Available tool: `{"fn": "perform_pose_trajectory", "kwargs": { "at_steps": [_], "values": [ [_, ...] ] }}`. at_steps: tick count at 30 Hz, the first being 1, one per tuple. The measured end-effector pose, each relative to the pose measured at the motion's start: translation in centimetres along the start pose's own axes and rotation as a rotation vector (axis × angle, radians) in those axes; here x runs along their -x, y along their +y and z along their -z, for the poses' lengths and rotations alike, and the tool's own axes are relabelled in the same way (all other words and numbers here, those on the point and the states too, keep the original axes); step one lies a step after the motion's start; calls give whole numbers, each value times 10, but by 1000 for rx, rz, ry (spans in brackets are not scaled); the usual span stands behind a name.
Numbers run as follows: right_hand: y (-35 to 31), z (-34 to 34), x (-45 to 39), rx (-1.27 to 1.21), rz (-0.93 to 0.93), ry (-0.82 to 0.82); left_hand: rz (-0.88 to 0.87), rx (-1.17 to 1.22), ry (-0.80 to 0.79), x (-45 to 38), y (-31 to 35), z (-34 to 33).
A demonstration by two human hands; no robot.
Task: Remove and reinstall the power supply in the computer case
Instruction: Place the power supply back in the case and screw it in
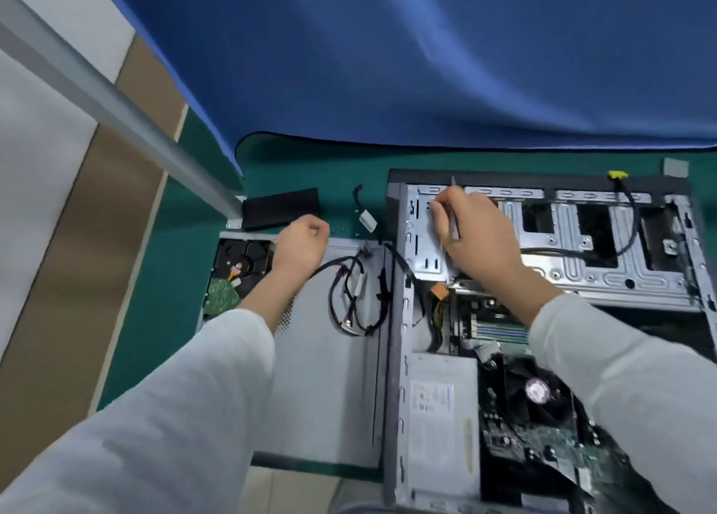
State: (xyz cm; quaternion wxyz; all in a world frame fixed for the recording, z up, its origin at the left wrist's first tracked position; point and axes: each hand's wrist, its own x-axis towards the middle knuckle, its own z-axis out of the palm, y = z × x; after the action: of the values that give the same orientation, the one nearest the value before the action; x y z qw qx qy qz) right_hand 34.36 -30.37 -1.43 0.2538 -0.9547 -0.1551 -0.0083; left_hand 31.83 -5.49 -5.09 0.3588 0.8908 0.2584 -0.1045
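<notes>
Surface: green mat [186,265], blue cloth [426,67] behind.
Left hand [300,242]: loosely curled, grasping nothing, over side panel [322,377].
Right hand [471,234]: grasping screwdriver [454,218], inside computer case [395,319].
Power supply [442,416]: in case, nearer than both hands.

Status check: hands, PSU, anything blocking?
Right hand grips a thin tool at the drive cage. Left hand curled over the side panel, contents unclear. Power supply seated in case. Loose cables beside it.

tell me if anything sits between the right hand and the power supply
Nothing blocks it. The right hand holds a thin tool at the far drive cage; the power supply lies uncovered at the case's near corner.
</notes>
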Motion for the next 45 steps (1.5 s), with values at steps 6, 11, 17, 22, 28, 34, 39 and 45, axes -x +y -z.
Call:
{"fn": "perform_pose_trajectory", "kwargs": {
  "at_steps": [6, 11, 17, 22, 28, 34, 39, 45],
  "values": [
    [0, -2, 1, 38, 48, 76, -102, -236, -94, -52, 17, -40],
    [-1, -3, 1, 45, 59, 78, -50, -337, -63, -74, 26, -59],
    [1, -5, 0, 35, 76, 108, -29, -283, -47, -82, 25, -64],
    [1, -5, 1, 18, 78, 114, -41, -180, -12, -73, 26, -63],
    [0, -4, 1, 30, 82, 116, 47, -85, -242, -45, 41, -70],
    [1, -5, 1, 40, 84, 120, 396, 308, -356, -39, 50, -78],
    [3, -7, 2, 61, 79, 120, 352, 694, -197, -21, 47, -58],
    [4, -8, 3, 45, 74, 113, 131, 640, -102, 39, 21, -17]
  ]
}}
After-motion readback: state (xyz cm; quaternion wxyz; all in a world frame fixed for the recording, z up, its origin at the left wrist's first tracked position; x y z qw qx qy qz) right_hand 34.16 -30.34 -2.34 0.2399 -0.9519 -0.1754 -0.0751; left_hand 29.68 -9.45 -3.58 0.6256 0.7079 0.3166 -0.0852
